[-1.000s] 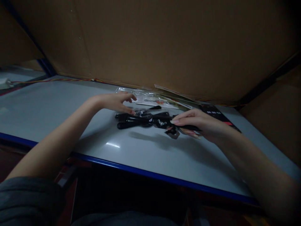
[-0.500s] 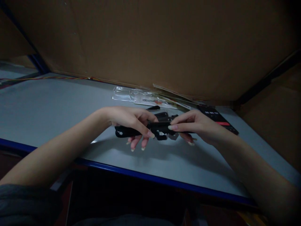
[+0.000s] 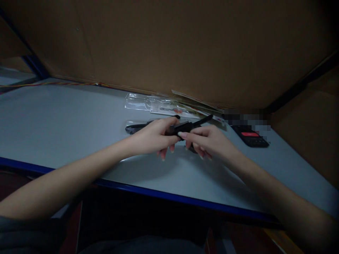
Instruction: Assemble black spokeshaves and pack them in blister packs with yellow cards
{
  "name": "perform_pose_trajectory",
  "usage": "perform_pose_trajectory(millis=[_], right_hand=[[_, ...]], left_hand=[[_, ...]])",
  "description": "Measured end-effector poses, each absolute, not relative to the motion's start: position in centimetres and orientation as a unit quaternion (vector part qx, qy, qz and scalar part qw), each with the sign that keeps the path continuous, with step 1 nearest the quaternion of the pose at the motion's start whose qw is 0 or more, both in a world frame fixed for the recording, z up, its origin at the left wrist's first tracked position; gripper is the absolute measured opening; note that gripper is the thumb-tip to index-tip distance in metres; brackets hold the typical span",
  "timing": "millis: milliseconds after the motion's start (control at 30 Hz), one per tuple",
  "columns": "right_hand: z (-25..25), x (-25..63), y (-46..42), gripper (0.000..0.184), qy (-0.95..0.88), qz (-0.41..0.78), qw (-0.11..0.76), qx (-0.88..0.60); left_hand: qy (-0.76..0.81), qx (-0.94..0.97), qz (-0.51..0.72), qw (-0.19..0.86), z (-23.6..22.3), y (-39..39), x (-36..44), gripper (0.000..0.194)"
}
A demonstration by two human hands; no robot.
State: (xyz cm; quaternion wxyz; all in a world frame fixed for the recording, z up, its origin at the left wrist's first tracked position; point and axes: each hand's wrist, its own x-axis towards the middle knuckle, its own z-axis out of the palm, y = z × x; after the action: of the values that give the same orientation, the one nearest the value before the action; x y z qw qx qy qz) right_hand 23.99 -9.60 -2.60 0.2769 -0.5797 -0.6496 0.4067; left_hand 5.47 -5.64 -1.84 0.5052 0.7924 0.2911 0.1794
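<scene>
Both of my hands meet over the middle of the table around a black tool [image 3: 184, 127] with a slim handle slanting up to the right. My left hand [image 3: 156, 135] has its fingers closed around the tool's left side, palm down. With thumb and fingers, my right hand [image 3: 206, 139] pinches it from the right. My fingers cover much of the tool, so its exact kind cannot be made out. Behind my left hand, another black-handled piece [image 3: 136, 127] lies on the table, partly hidden.
Clear plastic packaging [image 3: 136, 102] and printed cards [image 3: 169, 109] lie against the cardboard wall [image 3: 159, 46] at the back. A black phone [image 3: 249, 135] rests at the right. The grey table [image 3: 66, 123] has a blue front edge [image 3: 148, 192].
The black tool has turned, and its handle now points up to the right. My hands have drawn closer together. A black-handled piece now shows on the table behind my left hand.
</scene>
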Motion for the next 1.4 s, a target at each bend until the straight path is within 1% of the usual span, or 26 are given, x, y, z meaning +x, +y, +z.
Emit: perform_pose_trajectory(millis=[33,100,167,233,300,333,467,500,533,567,633,700,733,867,1033,1133,1233,1333,1400], right_hand=[[-2.6,23.9,-9.5,0.039,-0.622,0.451,0.279,-0.576],[-2.6,23.8,-9.4,0.034,-0.585,0.495,0.297,-0.57],[-2.6,23.8,-9.3,0.028,-0.578,0.495,0.319,-0.565],[-2.8,23.9,-9.4,0.024,-0.598,0.466,0.324,-0.566],[-2.9,24.2,-9.5,0.02,-0.648,0.399,0.316,-0.566],[-2.9,24.3,-9.5,0.018,-0.682,0.346,0.31,-0.565],[-2.5,25.0,-9.8,0.008,-0.772,0.073,0.294,-0.559],[-2.5,25.0,-9.9,0.009,-0.773,0.031,0.298,-0.559],[-2.4,25.0,-10.0,0.01,-0.772,0.016,0.307,-0.556],[-2.4,25.0,-10.0,0.012,-0.772,0.025,0.32,-0.549],[-2.5,24.8,-10.2,0.014,-0.776,0.092,0.342,-0.521],[-2.6,24.6,-10.3,0.015,-0.783,0.161,0.347,-0.491],[-2.6,24.5,-10.3,0.017,-0.787,0.173,0.345,-0.481],[-2.6,24.7,-10.3,0.027,-0.816,0.13,0.329,-0.458],[-2.8,25.6,-10.1,0.026,-0.835,0.037,0.31,-0.453],[-2.8,25.9,-10.0,0.029,-0.823,-0.024,0.321,-0.467],[-2.5,25.8,-10.1,0.033,-0.821,-0.004,0.338,-0.461],[-2.3,25.5,-10.2,0.033,-0.842,0.062,0.313,-0.436],[-2.3,25.5,-10.1,0.029,-0.851,0.078,0.292,-0.429]], left_hand=[[0.293,0.804,0.191,0.48,-1.9,-5.8,5.4,0.015],[0.293,0.823,0.207,0.441,-2.0,-6.0,5.3,0.019],[0.292,0.835,0.207,0.417,-2.1,-6.1,5.3,0.019],[0.291,0.841,0.203,0.409,-2.3,-6.0,5.3,0.018],[0.291,0.84,0.202,0.41,-2.4,-5.8,5.3,0.017],[0.292,0.838,0.204,0.414,-2.4,-5.7,5.3,0.017],[0.303,0.812,0.205,0.455,-2.3,-5.4,5.4,0.021],[0.307,0.801,0.202,0.472,-2.2,-5.4,5.4,0.022],[0.31,0.791,0.198,0.489,-2.1,-5.4,5.5,0.024],[0.313,0.781,0.194,0.505,-2.0,-5.4,5.6,0.025],[0.318,0.766,0.187,0.527,-1.9,-5.5,5.7,0.024],[0.324,0.757,0.182,0.538,-1.9,-5.5,5.8,0.022],[0.327,0.753,0.181,0.541,-1.9,-5.5,5.9,0.021],[0.336,0.741,0.186,0.551,-1.9,-5.4,5.9,0.018],[0.342,0.737,0.198,0.548,-1.5,-5.3,5.9,0.019],[0.345,0.731,0.205,0.552,-1.4,-5.3,5.8,0.02],[0.348,0.727,0.205,0.556,-1.4,-5.2,5.8,0.022],[0.346,0.73,0.2,0.554,-1.4,-5.2,5.8,0.022],[0.344,0.731,0.199,0.555,-1.4,-5.3,5.8,0.02]])
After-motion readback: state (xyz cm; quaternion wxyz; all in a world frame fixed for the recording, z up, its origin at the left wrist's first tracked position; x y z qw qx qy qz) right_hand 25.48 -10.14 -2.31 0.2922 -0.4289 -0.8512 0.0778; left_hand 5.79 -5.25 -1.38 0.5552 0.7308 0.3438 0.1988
